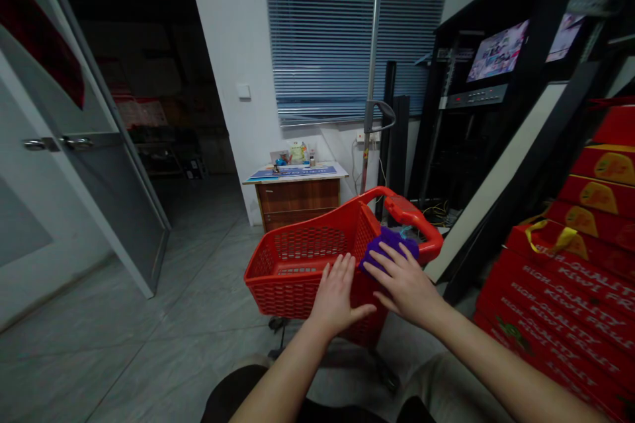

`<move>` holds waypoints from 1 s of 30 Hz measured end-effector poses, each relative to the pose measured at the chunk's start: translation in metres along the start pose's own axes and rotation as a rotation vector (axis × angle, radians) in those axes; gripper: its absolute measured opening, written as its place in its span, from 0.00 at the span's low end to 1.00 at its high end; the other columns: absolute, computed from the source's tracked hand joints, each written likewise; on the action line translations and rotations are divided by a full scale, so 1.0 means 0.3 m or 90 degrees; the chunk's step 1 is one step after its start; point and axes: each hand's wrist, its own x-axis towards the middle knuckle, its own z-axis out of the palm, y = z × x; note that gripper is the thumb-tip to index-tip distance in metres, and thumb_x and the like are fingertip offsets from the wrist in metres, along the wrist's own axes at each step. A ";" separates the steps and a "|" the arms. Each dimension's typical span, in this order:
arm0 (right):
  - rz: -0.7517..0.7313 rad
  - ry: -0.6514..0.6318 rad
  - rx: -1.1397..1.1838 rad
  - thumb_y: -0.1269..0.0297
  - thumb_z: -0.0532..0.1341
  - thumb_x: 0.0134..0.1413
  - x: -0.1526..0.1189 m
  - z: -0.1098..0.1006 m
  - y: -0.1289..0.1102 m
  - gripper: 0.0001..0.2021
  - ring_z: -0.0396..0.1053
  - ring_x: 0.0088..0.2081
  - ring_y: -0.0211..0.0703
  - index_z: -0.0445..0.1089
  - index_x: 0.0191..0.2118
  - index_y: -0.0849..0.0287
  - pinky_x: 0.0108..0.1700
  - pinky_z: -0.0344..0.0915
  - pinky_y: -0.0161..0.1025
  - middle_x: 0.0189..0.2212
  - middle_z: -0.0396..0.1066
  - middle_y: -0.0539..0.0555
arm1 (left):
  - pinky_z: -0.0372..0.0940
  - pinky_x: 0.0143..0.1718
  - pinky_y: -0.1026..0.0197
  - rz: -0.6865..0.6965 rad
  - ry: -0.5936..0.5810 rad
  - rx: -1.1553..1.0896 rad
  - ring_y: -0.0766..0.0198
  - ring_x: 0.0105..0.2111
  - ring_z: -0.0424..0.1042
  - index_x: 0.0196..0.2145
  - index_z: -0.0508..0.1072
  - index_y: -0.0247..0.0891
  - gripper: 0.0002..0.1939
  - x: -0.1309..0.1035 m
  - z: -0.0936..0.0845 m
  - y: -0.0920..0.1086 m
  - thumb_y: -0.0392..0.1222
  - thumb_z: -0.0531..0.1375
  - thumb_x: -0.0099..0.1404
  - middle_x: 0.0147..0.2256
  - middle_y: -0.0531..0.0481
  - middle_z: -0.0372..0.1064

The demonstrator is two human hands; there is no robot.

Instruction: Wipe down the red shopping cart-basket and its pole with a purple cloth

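A red plastic shopping cart (297,291) with lattice sides stands right in front of me, its handle (404,211) toward the right. A bunched purple cloth (384,244) lies at the cart's upper edge beside the handle. My right hand (409,287) is over the cloth, fingers spread and overlapping it; whether the palm presses on it I cannot tell. Against the near side of the basket, close to the rim, is my left hand (335,301), fingers stretched out and thumb apart, with nothing in it. The part of the cart under both hands is hidden.
Stacked red kiwi fruit boxes (560,297) rise on the right, by a leaning pale board (501,172). A wooden cabinet (300,201) and a metal pole (372,66) stand beyond the cart. An open door (94,165) is at left; grey floor tiles (188,324) extend before it.
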 end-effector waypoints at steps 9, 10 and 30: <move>0.009 0.032 -0.071 0.64 0.59 0.59 0.004 -0.005 0.052 0.21 0.57 0.62 0.58 0.66 0.59 0.52 0.60 0.55 0.59 0.59 0.65 0.58 | 0.38 0.62 0.28 -0.079 -0.045 0.037 0.38 0.68 0.35 0.69 0.43 0.47 0.56 -0.004 -0.036 0.005 0.76 0.58 0.53 0.70 0.45 0.34; 0.009 0.042 -0.073 0.64 0.59 0.60 0.005 -0.007 0.060 0.20 0.57 0.61 0.58 0.66 0.58 0.53 0.59 0.55 0.59 0.59 0.65 0.58 | 0.38 0.63 0.28 -0.081 -0.043 0.032 0.38 0.68 0.35 0.69 0.43 0.47 0.57 -0.004 -0.036 0.011 0.77 0.57 0.52 0.70 0.46 0.34; 0.070 0.025 -0.104 0.69 0.63 0.52 -0.067 0.022 0.176 0.32 0.45 0.67 0.66 0.59 0.63 0.53 0.62 0.48 0.69 0.65 0.56 0.60 | 0.39 0.63 0.30 -0.063 -0.131 0.018 0.37 0.68 0.36 0.69 0.41 0.49 0.59 0.009 -0.081 -0.016 0.70 0.64 0.50 0.70 0.44 0.33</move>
